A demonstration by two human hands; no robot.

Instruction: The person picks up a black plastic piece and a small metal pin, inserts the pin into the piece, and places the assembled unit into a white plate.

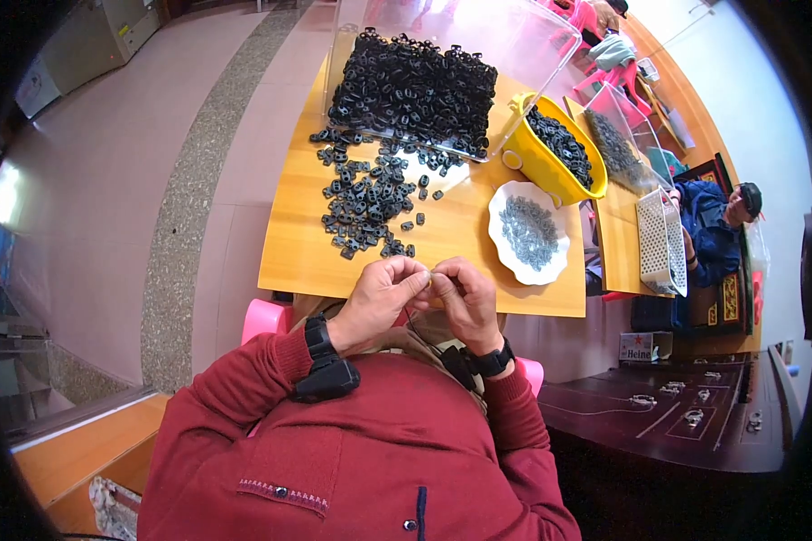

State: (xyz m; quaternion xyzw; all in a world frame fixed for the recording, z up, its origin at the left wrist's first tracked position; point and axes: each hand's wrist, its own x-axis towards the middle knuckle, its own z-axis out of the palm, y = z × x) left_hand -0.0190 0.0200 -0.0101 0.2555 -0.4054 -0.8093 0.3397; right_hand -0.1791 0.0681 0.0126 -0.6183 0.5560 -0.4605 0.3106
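Both hands meet at the table's front edge, close to my body. My left hand (379,299) is closed, thumb and forefinger pinched together. Against its fingertips, my right hand (466,302) pinches in the same way. Whatever sits between the fingertips is too small and too covered to name. Just beyond them lies a loose heap of small black plastic parts (363,203) with holes in them. To the right of my right hand stands a white scalloped dish (499,236) holding many small grey, shiny pieces (529,233).
A clear plastic bin (532,77) full of black parts (410,90) lies at the table's far side. Right of it is a yellow tub (559,187) with more parts. Another person (708,221) sits at a second table, near a white perforated basket (660,239).
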